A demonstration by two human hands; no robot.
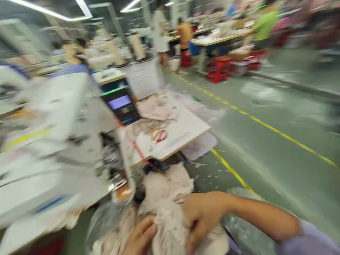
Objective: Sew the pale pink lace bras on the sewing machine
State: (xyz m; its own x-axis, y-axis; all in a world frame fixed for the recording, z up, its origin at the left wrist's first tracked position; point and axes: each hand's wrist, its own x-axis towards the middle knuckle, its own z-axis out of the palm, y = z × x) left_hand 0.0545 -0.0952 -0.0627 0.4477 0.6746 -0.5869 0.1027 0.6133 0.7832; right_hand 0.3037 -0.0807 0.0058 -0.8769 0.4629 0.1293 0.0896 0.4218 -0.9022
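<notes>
A heap of pale pink ruffled fabric lies at the bottom centre, in front of the sewing machine. My left hand rests against its left side, fingers bent and pressed together on the cloth. My right hand reaches in from the right, its fingers curled down into the same fabric, the fingertips partly hidden. The picture is blurred, so folds between the hands are hard to make out.
A white sewing machine fills the left side. On the table are red-handled scissors, a dark control panel and pink cloth. Plastic bags flank the fabric. Several people work in the background.
</notes>
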